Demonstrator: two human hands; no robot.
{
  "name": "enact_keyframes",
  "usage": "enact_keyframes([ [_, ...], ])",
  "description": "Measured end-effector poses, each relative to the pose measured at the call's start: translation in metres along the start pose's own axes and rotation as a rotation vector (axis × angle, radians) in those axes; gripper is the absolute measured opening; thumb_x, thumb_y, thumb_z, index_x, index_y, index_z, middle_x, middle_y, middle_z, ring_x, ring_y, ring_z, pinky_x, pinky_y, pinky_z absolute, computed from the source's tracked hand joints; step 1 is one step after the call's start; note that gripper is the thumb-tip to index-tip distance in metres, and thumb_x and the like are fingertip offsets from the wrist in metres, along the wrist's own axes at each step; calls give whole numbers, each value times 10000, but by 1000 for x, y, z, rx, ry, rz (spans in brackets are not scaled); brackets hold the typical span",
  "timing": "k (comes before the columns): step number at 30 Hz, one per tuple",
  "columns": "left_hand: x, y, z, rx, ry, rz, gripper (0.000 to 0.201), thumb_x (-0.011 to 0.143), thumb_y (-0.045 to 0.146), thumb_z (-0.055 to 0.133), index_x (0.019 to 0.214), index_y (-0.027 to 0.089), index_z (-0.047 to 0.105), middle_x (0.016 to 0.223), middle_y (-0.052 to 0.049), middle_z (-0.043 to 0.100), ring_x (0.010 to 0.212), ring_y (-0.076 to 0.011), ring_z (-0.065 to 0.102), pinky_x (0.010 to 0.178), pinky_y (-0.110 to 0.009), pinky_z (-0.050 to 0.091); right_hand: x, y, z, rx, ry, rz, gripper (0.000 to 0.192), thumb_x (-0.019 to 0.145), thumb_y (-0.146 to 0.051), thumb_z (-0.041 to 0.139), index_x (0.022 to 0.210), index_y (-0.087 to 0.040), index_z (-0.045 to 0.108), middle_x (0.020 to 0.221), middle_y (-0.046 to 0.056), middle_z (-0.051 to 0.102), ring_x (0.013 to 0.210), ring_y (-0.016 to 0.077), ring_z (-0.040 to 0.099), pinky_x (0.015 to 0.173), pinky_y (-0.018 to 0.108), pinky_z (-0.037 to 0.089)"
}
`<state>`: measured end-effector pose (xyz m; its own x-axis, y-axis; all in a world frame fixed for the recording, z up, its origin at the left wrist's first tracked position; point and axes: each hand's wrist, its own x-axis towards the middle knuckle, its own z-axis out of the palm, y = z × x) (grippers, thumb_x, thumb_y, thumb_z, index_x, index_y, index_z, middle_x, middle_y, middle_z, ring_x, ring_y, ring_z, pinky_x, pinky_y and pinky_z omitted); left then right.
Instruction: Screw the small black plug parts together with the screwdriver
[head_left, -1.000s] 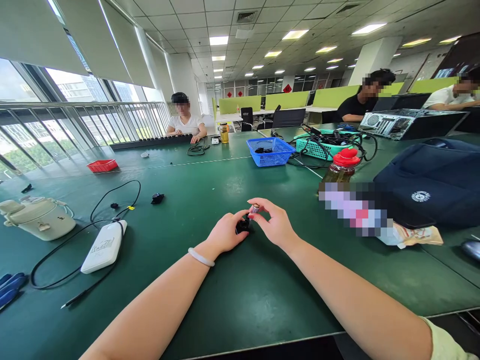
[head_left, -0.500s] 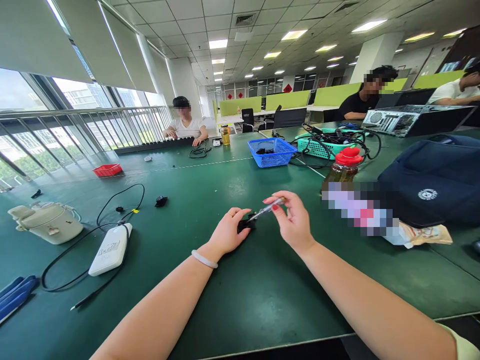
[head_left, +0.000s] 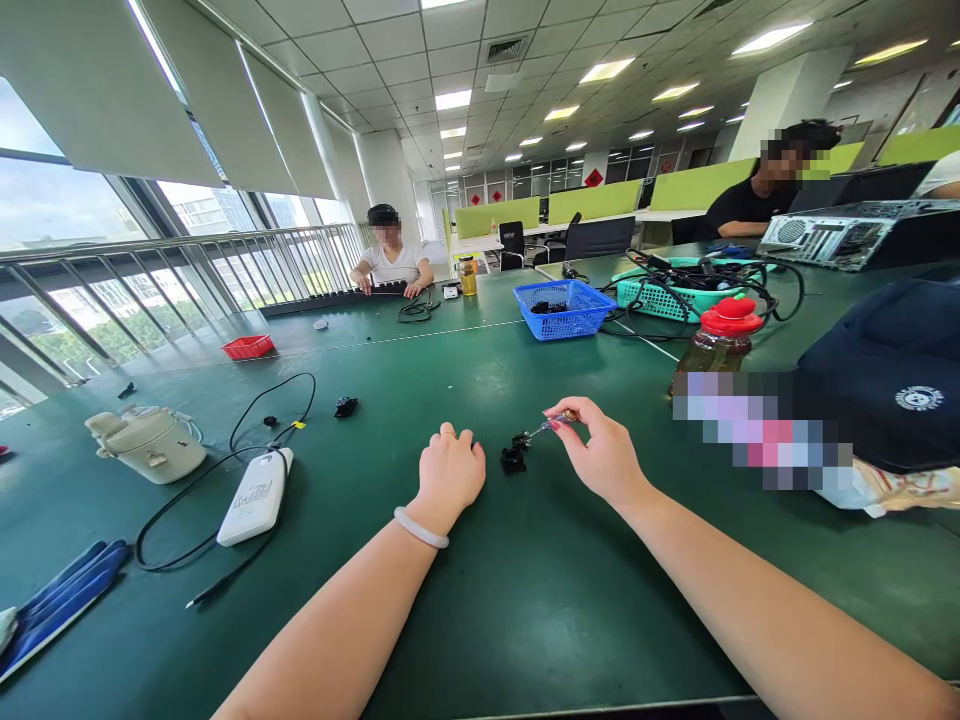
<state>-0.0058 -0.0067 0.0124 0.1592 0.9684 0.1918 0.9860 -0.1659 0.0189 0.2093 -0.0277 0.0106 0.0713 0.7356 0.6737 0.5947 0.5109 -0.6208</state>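
Observation:
A slim screwdriver point(head_left: 541, 428) is pinched in my right hand point(head_left: 606, 450), its shaft pointing left. The tip meets a small black part point(head_left: 520, 440). Just below that lies another black piece point(head_left: 513, 461) on the green table. My left hand point(head_left: 451, 468) rests on the table left of these parts, apart from them, with its fingers curled under. Whatever lies beneath those fingers is hidden.
Left are a white power bank point(head_left: 256, 495) with a black cable, a cream bottle point(head_left: 154, 443), blue gloves point(head_left: 64, 605) and a small black part point(head_left: 346, 407). Beyond stand a red tray point(head_left: 248, 347), blue basket point(head_left: 564, 322) and red-lidded bottle point(head_left: 720, 335). Two co-workers sit farther off.
My left hand has let go of the black part and drawn back left, fingers curling. Two black pieces now show. The screwdriver stays in my right hand; the view has shifted left.

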Motion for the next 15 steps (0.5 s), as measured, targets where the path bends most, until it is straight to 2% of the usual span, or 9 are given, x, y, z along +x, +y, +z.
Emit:
enact_keyframes([
  [2,-1,3,1,-24,69,16,407,991,363,313,1132,173,644,1112,-158,557,1060,-298,553,890,-439,473,-2,-6,-1,35,37,-33,118,919,-322,537,974,-248,609,955,41,734,854,213,699,739,341,551],
  [4,0,7,4,-95,118,98,432,988,419,338,1263,202,592,1274,-161,526,1223,-319,458,1014,-476,405,-2,-8,-3,60,96,-50,113,925,-318,545,985,-246,609,975,43,733,867,206,696,786,346,550],
  [6,0,13,9,-192,94,189,497,970,480,382,1386,234,498,1442,-138,432,1353,-329,333,1104,-496,321,-1,-7,-5,72,138,-54,111,926,-319,551,983,-245,610,975,43,732,867,200,693,817,347,545],
  [8,1,20,14,-271,4,226,549,955,526,392,1433,263,442,1510,-107,378,1402,-343,266,1133,-538,274,1,-4,-7,74,151,-36,119,924,-330,553,974,-241,615,960,43,730,857,199,689,810,341,545],
  [11,5,33,19,-299,-100,239,539,937,557,411,1419,317,446,1517,-71,388,1408,-370,253,1110,-646,244,4,4,-8,75,149,28,139,913,-348,555,956,-232,617,938,47,726,841,203,686,748,324,546],
  [13,9,40,21,-284,-95,239,465,935,519,444,1355,329,503,1477,-63,444,1394,-368,275,1084,-692,236,5,8,-9,81,156,67,143,905,-352,557,954,-229,611,937,49,726,841,207,685,709,314,540],
  [15,14,44,22,-282,-65,218,355,946,426,464,1268,313,560,1398,-64,525,1352,-335,345,1073,-688,258,5,10,-10,96,167,85,143,899,-353,560,957,-229,605,945,51,726,852,210,685,720,321,539],
])
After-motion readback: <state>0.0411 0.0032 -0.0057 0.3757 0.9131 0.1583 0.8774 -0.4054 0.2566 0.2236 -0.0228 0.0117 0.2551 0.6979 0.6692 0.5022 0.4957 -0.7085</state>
